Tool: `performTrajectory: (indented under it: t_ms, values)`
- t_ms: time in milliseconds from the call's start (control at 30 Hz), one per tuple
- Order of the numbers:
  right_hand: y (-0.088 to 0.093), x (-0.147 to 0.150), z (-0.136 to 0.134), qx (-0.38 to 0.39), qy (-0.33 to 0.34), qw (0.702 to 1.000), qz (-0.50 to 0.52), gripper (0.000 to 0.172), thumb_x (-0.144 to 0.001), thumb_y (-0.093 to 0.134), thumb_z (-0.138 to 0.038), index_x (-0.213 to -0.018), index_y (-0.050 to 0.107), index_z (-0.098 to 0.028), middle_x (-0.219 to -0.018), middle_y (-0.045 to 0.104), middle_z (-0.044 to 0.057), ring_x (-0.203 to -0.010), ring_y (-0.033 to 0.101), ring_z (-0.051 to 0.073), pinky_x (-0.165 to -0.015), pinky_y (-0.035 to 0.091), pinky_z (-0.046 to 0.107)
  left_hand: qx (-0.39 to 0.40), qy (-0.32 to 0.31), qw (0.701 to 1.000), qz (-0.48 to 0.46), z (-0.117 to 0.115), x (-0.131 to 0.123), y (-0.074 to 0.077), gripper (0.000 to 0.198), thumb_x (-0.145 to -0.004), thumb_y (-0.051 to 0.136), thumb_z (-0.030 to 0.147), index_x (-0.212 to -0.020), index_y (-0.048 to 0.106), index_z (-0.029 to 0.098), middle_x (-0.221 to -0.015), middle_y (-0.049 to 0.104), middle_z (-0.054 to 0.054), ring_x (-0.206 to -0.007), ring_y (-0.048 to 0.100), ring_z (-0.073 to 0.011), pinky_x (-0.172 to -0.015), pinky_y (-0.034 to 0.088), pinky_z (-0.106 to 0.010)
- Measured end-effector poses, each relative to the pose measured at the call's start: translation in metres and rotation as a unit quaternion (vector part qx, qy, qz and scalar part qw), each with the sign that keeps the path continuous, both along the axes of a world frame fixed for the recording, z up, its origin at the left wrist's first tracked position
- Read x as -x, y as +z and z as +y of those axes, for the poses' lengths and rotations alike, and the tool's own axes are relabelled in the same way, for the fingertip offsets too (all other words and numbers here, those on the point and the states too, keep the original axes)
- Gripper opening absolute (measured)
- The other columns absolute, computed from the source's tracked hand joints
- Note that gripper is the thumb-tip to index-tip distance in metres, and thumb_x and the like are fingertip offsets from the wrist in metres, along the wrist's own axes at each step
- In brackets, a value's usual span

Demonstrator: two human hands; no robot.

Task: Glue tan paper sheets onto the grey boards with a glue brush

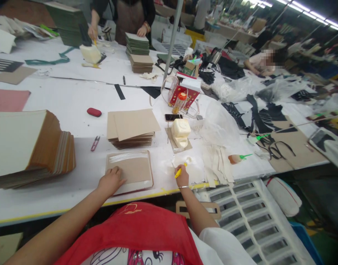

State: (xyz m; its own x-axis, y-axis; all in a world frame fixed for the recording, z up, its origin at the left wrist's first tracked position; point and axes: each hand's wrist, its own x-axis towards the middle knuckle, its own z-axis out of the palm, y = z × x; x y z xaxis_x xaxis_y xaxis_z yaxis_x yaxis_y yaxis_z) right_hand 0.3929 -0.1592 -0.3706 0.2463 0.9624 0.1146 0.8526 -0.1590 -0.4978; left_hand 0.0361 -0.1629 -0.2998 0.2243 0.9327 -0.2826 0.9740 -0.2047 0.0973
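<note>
My left hand (pixel 111 181) lies with its fingers stretched out on a brown board (pixel 137 172) at the table's front edge. White wet-looking streaks run along the far side of this board, which rests on a slightly larger pale-edged panel. In my right hand (pixel 182 179) is a yellow-handled brush (pixel 178 172), its tip over a white smeared patch (pixel 192 171) on the table. Just beyond the board stands a stack of brown boards (pixel 137 123). A cream plastic container (pixel 181 129) sits on a small board past the brush.
Tall piled panels (pixel 17 143) stand at the left. Thread snips (pixel 95 143), a red case (pixel 94 112) and a phone (pixel 173 117) lie around. Fabric strips (pixel 218 163) and a glue bottle (pixel 235 159) are on the right. Across the table, a person (pixel 131 18) works beside stacked boards.
</note>
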Motion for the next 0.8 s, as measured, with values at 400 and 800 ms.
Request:
performTrajectory:
  t_ms: [400,800]
  values:
    - [0.044,0.028,0.017,-0.061,-0.002,0.995,0.084,0.018,-0.075,0.047,-0.035,-0.083,0.05,-0.019,-0.07,0.061,0.0,-0.061,0.058,0.012,-0.058,0.041,0.021,-0.078,0.056,0.986,-0.14,0.014,-0.01,0.019,0.042,-0.078,0.047,0.039,-0.109,0.052,0.012,-0.117,0.051,-0.016,-0.111,0.045,-0.026,-0.095,0.034,-0.037]
    - [0.081,0.065,0.024,-0.103,0.16,0.98,0.061,0.012,-0.079,0.044,-0.026,-0.085,0.051,-0.018,-0.077,0.058,0.003,-0.074,0.055,0.014,-0.071,0.043,0.026,0.302,0.294,0.629,-0.653,0.039,-0.135,0.04,0.051,-0.065,0.063,0.048,-0.103,0.053,0.015,-0.095,0.062,-0.01,-0.084,0.06,-0.0174,-0.07,0.049,-0.031]
